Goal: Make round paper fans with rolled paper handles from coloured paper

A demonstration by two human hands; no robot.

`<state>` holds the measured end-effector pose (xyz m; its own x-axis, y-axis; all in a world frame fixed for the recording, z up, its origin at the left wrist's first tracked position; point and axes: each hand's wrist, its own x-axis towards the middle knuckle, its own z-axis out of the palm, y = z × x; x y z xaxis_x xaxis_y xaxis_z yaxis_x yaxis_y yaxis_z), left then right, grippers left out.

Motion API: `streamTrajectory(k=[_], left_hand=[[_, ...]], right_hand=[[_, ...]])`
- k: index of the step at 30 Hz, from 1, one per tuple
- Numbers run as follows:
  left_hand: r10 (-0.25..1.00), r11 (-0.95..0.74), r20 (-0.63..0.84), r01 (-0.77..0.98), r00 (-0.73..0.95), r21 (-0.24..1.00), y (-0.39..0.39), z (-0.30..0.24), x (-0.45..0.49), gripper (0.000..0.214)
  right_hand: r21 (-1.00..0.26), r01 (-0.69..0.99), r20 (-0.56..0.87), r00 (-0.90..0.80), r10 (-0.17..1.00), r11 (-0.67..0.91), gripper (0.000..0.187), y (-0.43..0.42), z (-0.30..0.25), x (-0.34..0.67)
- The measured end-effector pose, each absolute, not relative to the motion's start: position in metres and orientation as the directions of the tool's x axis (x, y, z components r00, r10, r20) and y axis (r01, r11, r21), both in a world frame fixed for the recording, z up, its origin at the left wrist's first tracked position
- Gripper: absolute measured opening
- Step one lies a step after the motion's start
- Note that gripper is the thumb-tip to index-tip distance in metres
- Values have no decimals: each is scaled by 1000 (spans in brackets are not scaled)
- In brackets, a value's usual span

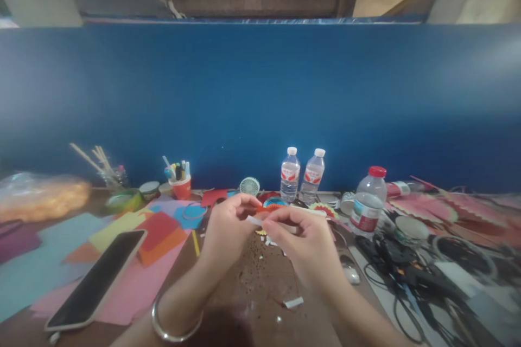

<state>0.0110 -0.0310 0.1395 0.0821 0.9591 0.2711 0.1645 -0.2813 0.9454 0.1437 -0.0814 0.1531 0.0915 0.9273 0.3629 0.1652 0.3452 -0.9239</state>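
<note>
Head view: left hand (228,227) and right hand (309,244) pinch a small white paper strip (255,220) between fingertips above desk (252,287) centre, mid-fold; next move needs steady fingertip pressure.

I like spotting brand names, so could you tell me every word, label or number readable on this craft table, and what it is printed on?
No text can be read here.
Two small water bottles: red and white labels, print too blurred.
Larger red-capped bottle: red and white label, print too blurred.
Phone: screen dark, nothing shown.
White strip between the left hand and right hand: no print visible.
</note>
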Motion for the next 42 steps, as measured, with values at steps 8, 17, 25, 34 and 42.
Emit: streamTrajectory(k=[8, 17, 25, 34, 42], left_hand=[[976, -136, 136, -9, 171, 991, -47, 139, 3, 24], [964, -150, 166, -91, 205, 984, -48, 140, -1, 17], [973, -91, 115, -125, 198, 988, -52, 143, 0, 16], [971, -76, 113, -174, 212, 982, -51, 142, 1, 12], [973, -53, 97, -205, 212, 977, -52, 142, 1, 12]], right_hand=[[-937, 22, 348, 102, 932, 347, 11, -69, 140, 142], [-945, -92, 307, 98, 947, 315, 12, -68, 136, 136], [-944, -85, 310, 113, 944, 320, 10, -71, 135, 135], [-936, -135, 309, 124, 943, 324, 10, -72, 136, 133], [-933, -44, 347, 143, 927, 356, 10, -72, 136, 134]])
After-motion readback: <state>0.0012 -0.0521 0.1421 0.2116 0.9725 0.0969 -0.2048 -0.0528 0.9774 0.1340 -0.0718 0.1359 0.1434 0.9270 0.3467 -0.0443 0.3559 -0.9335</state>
